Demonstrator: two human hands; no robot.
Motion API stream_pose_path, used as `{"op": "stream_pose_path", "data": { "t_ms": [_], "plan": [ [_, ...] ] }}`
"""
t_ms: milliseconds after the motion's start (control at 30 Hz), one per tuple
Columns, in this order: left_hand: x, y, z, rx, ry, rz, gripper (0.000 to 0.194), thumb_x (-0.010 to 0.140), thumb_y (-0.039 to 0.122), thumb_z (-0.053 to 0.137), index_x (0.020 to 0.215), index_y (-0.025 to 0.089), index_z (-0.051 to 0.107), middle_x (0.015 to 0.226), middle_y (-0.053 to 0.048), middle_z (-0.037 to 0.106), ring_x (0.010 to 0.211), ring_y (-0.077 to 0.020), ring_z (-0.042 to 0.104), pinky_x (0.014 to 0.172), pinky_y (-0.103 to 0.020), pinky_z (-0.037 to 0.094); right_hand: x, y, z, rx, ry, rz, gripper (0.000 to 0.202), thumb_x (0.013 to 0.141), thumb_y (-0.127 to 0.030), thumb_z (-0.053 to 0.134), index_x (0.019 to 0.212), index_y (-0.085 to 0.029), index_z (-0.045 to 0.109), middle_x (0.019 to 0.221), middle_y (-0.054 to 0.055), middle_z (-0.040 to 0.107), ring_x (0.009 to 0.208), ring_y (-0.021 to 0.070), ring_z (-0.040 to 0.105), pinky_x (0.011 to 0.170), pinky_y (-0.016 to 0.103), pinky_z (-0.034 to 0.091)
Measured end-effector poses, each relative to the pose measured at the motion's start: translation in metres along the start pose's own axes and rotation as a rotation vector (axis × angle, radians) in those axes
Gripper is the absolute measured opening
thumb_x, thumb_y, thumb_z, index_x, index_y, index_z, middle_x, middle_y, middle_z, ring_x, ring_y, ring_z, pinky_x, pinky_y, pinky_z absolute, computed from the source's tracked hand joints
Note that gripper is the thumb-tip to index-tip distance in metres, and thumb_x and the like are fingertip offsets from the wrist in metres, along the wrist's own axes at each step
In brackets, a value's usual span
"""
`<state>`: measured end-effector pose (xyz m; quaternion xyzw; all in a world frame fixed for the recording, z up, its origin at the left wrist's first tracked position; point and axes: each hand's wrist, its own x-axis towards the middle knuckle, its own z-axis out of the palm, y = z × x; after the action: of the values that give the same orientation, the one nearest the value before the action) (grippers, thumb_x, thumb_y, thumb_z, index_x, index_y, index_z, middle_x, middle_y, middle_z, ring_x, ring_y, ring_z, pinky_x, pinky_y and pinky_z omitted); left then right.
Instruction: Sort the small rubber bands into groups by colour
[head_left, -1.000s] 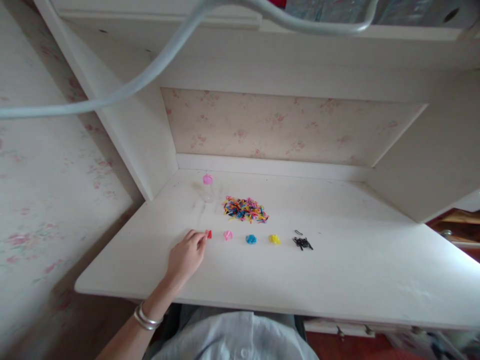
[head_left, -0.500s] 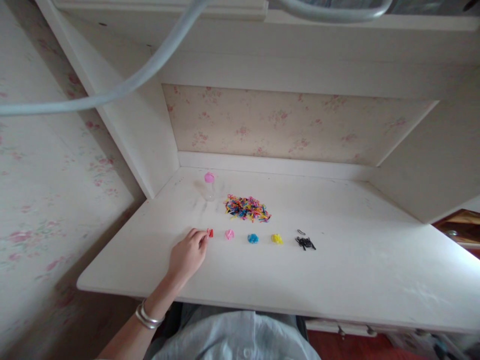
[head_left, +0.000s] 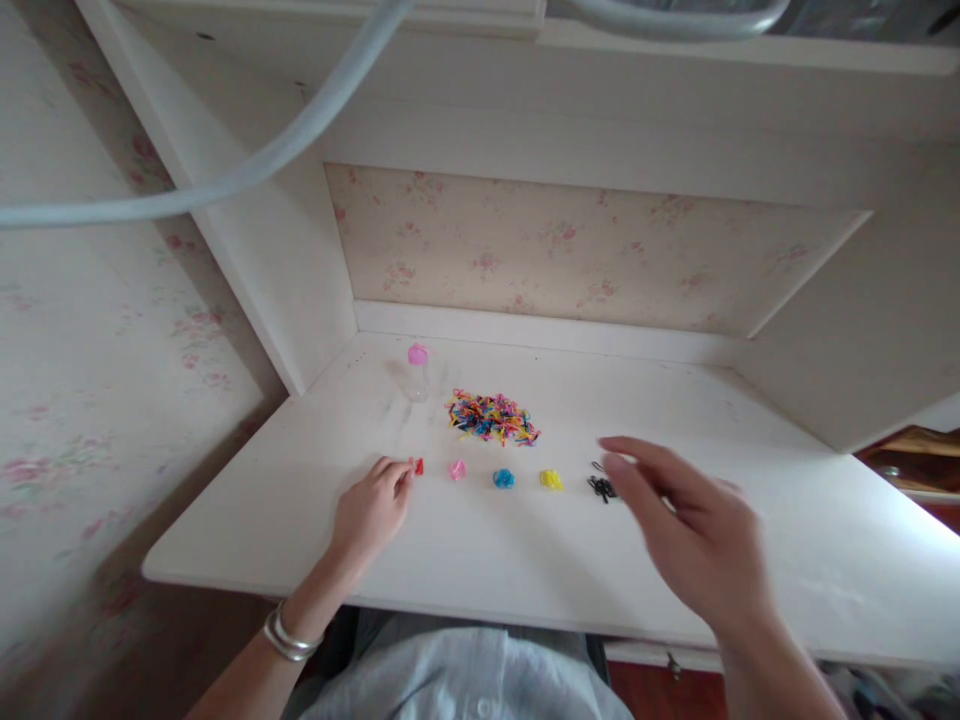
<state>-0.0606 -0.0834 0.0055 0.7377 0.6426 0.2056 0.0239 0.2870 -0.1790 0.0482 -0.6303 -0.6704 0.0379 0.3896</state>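
Observation:
My left hand (head_left: 373, 510) rests on the white table, its fingers pinched at a small pile of red rubber bands (head_left: 419, 467). Over the right part of the table is my right hand (head_left: 690, 530), thumb and forefinger slightly apart with nothing visible between them. Its fingertips partly cover the black rubber bands (head_left: 601, 488). Between the hands sit small piles of pink rubber bands (head_left: 457, 470), blue rubber bands (head_left: 504, 479) and yellow rubber bands (head_left: 551, 480). Behind this row lies a larger heap of mixed-colour rubber bands (head_left: 493, 418).
A clear bottle with a pink top (head_left: 418, 372) stands at the back left of the white table (head_left: 450, 560). Cabinet panels enclose the table's sides, and a shelf spans above. A pale curved tube (head_left: 300, 135) crosses the upper left foreground.
My right hand has come into view from the lower right and hovers by the black rubber bands. My left hand stays at the red ones. The view has shifted slightly.

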Motion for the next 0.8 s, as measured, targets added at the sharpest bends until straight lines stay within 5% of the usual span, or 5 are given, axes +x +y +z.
{"op": "stream_pose_path", "data": {
  "t_ms": [100, 200, 433, 800],
  "plan": [
    [0.000, 0.000, 0.001, -0.003, 0.006, 0.004, 0.024, 0.092, 0.033, 0.039, 0.097, 0.026, 0.061, 0.098, 0.001, 0.064, 0.077, -0.0124, 0.062, 0.063, -0.021, 0.039, 0.086, -0.038, 0.029, -0.158, -0.293, 0.093, 0.036, 0.086, -0.045, 0.043, 0.100, -0.024, 0.070, 0.066, 0.001, 0.065, 0.057, 0.0112, 0.057, 0.053, 0.020, 0.039],
    [-0.001, 0.000, 0.000, -0.017, 0.000, 0.007, 0.024, 0.092, 0.034, 0.039, 0.098, 0.026, 0.061, 0.098, 0.001, 0.064, 0.075, -0.0119, 0.062, 0.062, -0.021, 0.039, 0.117, -0.042, 0.060, -0.383, -0.456, 0.215, 0.033, 0.084, -0.044, 0.043, 0.094, -0.030, 0.071, 0.078, 0.003, 0.069, 0.070, 0.0162, 0.062, 0.059, 0.023, 0.039],
    [0.000, -0.003, 0.000, -0.047, 0.008, 0.015, 0.024, 0.091, 0.033, 0.039, 0.093, 0.025, 0.062, 0.095, 0.000, 0.065, 0.074, -0.0119, 0.062, 0.061, -0.021, 0.039, 0.119, -0.026, 0.107, -0.585, -0.570, 0.251, 0.044, 0.081, -0.055, 0.041, 0.105, -0.028, 0.068, 0.097, 0.011, 0.068, 0.089, 0.0273, 0.063, 0.072, 0.036, 0.045],
    [-0.001, -0.004, -0.001, -0.038, 0.016, 0.023, 0.024, 0.091, 0.034, 0.040, 0.093, 0.025, 0.061, 0.094, 0.000, 0.065, 0.074, -0.0129, 0.063, 0.061, -0.022, 0.039, 0.118, -0.029, 0.119, -0.650, -0.552, 0.245, 0.037, 0.088, -0.035, 0.036, 0.102, -0.021, 0.067, 0.097, 0.015, 0.067, 0.090, 0.0271, 0.064, 0.074, 0.036, 0.045]
  ]
}}
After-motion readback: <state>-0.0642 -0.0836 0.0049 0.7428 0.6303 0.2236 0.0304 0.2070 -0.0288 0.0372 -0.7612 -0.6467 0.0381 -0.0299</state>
